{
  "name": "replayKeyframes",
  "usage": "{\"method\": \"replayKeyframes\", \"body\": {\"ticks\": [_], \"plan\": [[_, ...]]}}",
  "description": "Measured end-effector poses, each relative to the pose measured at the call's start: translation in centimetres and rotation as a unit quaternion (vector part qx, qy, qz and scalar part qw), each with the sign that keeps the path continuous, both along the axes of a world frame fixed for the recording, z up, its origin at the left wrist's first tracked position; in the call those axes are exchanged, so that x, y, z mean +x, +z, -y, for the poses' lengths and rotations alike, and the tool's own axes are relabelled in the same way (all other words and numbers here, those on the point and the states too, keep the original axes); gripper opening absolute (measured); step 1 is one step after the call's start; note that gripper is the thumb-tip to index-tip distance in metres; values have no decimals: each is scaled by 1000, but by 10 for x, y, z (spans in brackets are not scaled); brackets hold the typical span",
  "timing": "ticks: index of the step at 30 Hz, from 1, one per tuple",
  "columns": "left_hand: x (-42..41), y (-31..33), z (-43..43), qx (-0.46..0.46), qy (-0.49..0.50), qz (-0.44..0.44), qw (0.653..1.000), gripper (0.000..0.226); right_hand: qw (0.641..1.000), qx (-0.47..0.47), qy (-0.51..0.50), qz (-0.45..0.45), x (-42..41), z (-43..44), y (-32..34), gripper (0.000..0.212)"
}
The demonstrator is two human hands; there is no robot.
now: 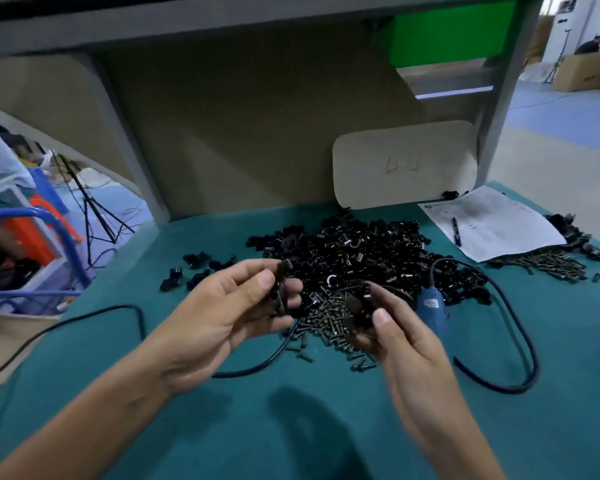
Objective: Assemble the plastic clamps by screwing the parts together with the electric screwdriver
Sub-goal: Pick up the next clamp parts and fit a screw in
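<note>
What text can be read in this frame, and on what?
"44": faint handwriting on the beige cardboard panel standing at the back of the table; any further characters cannot be made out.
Printed sheet at the right: print too blurred to read.
Label on the blue electric screwdriver: too blurred to read.

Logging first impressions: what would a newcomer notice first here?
The heap of black clamp parts in the middle of the teal table. In front of it, the left hand and right hand each hold a black piece. A blue electric screwdriver lies just right of the right hand.
</note>
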State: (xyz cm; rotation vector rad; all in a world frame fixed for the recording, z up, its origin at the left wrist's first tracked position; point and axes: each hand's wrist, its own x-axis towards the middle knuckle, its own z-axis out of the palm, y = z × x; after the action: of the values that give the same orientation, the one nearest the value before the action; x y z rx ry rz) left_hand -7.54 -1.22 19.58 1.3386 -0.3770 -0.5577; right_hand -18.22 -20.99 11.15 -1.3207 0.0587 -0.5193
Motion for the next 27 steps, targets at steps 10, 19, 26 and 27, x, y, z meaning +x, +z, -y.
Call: {"method": "replayKeyframes", "body": {"ticks": [10, 19, 26, 27], "plan": [[-35, 2, 3, 108, -19, 206, 972, 34, 972, -226, 8, 60, 7, -18, 42, 36], [-43, 5, 12, 81, 49, 267, 959, 31, 975, -199, 71, 75, -3, -12, 42, 38], [-47, 8, 10, 78, 78, 305, 946, 33, 983, -102, 120, 97, 0, -15, 40, 35], [-47, 8, 9, 84, 79, 313, 943, 32, 983, -84, 129, 97, 0, -16, 39, 34]]}}
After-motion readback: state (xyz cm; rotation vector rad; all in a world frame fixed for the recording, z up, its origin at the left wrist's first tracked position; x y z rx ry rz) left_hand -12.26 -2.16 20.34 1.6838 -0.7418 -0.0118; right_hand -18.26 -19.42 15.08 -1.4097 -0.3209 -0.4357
